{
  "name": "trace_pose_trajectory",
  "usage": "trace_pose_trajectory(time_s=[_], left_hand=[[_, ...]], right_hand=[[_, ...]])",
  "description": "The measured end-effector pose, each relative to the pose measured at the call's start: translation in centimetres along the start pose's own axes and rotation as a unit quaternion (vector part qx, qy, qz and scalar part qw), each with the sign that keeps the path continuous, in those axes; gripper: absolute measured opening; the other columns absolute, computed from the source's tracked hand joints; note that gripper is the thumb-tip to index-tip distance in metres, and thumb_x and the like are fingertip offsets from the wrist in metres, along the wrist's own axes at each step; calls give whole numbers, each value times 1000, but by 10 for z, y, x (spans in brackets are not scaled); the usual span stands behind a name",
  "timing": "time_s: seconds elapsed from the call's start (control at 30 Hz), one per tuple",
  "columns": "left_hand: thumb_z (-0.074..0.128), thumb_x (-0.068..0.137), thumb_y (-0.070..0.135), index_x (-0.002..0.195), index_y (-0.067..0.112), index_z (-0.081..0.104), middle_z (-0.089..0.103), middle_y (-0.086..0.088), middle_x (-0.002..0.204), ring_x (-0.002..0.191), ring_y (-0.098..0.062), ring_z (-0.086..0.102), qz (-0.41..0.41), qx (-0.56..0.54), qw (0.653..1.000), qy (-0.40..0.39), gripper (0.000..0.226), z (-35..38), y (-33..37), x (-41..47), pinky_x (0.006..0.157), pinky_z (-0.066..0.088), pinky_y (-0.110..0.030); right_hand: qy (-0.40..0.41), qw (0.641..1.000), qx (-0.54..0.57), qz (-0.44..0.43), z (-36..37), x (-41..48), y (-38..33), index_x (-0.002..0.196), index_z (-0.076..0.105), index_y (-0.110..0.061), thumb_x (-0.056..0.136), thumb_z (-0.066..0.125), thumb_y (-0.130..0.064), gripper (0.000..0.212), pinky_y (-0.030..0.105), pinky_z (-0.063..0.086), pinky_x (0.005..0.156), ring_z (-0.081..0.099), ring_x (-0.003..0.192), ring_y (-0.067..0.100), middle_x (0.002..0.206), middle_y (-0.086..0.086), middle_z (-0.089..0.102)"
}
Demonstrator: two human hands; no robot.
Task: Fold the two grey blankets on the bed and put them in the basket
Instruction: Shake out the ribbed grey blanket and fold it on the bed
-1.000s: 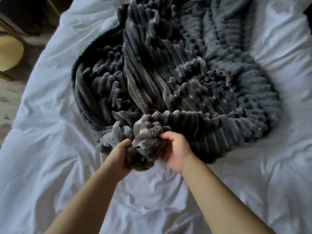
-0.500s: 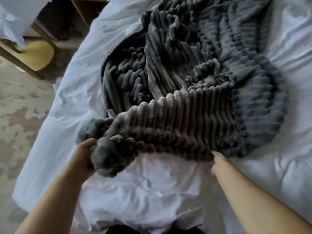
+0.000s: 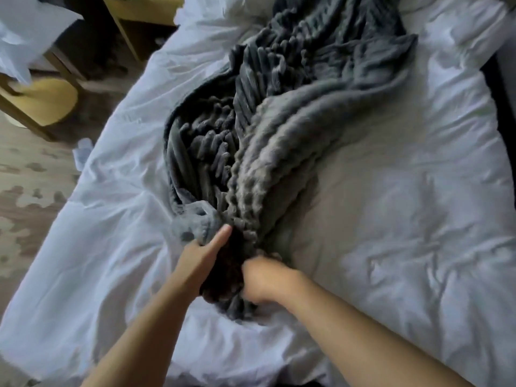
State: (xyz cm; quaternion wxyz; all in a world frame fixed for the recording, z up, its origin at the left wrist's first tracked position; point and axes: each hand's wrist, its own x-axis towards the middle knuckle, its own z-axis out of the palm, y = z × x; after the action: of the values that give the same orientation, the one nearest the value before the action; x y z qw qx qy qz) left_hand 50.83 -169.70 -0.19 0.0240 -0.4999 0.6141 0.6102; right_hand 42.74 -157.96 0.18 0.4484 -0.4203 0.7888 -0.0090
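Observation:
A ribbed grey blanket [image 3: 293,113] lies bunched in a long heap down the middle of the white bed [image 3: 418,219]. Its near end is gathered into a thick bundle. My left hand [image 3: 199,259] grips the left side of that bundle, the thumb stretched forward over a paler grey corner. My right hand [image 3: 266,277] is closed on the right side of the same bundle, fingers buried in the pile. Whether a second blanket lies in the heap I cannot tell. No basket is in view.
The bed's left edge runs diagonally; beyond it is patterned floor [image 3: 25,174]. A wooden chair with a yellow seat [image 3: 47,100] stands at the upper left, with white cloth [image 3: 25,32] above it. A dark edge [image 3: 502,88] borders the bed at far right.
My hands had spread the blanket's edge wide apart; now they have come together again and bunched the near end. The blanket is drawn into a narrower heap. The view has shifted left.

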Motion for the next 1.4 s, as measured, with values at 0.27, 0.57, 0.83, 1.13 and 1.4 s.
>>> trace_pose_trajectory(time_s=[0.27,0.57,0.83,1.13,1.4], left_hand=[[76,80,27,90,15,72,73,-11,88,87,-29,69,-95,86,991,29,16,11,-44,28,86,56,-43],[77,74,39,81,27,72,76,1,86,87,-21,71,-102,-13,995,-9,15,11,-63,43,83,57,-42],[66,88,43,103,28,66,72,7,99,93,-11,68,-53,-147,985,74,21,-6,-16,65,76,53,-27],[81,73,44,103,11,70,75,-9,99,89,-23,73,-73,-54,950,-298,45,33,50,27,77,59,-31],[66,74,27,74,20,49,66,-2,81,87,-25,64,237,344,871,-258,18,45,41,-39,64,41,-25]], right_hand=[[123,902,387,146,37,19,45,90,68,-25,86,51,-9,24,21,38,55,53,66,14,67,-9,57],[184,721,641,190,-36,139,77,123,55,-15,81,75,-37,52,42,51,95,62,108,25,122,7,63],[282,736,581,205,-45,101,29,78,50,-15,94,49,-15,15,23,41,56,48,70,15,76,-4,53],[293,630,690,202,16,-34,-16,87,72,-8,83,50,-12,23,36,54,74,69,81,28,84,10,74],[542,654,330,412,-7,-95,-13,100,65,-8,83,56,-6,19,33,44,80,60,97,32,101,13,63]])
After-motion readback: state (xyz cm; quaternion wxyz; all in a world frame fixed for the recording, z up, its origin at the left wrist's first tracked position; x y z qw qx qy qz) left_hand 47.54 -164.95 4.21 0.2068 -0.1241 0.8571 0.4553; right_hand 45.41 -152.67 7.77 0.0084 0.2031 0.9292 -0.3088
